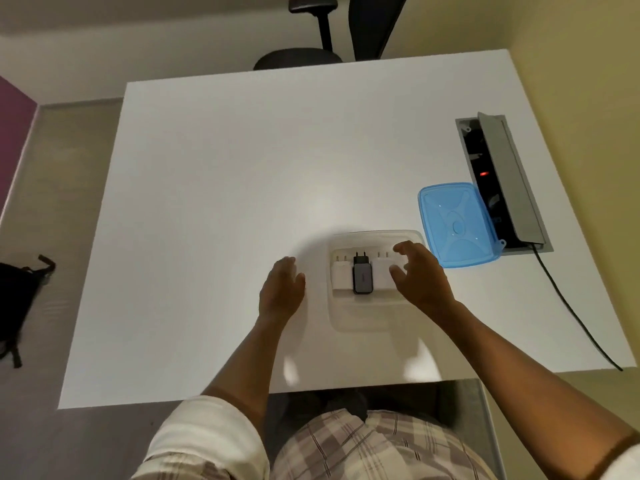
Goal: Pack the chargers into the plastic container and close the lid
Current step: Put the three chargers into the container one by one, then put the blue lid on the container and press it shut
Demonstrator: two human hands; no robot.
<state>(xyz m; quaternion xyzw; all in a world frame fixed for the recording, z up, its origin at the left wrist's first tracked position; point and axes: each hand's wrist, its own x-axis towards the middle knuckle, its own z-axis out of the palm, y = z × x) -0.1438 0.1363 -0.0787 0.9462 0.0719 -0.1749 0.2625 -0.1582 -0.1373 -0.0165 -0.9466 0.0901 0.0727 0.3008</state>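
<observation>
Three chargers lying side by side in the far half of the clear plastic container (375, 306): white charger (340, 276) at left, black charger (362, 276) in the middle, a second white charger (382, 275) at right, prongs pointing away. Right hand (420, 277) over the container's right side, fingers spread and curled, holding nothing; whether touching the right charger, hard to tell. Left hand (282, 289) flat and empty on the white table (242, 174), just beside the container. Blue lid (457, 225) still off, at the far right, edge overlapping the desk power socket box (502, 181). Risks: lid nudged into the open socket recess while being lifted; lid seated crooked and not snapping shut. No legible brand or writing anywhere.
</observation>
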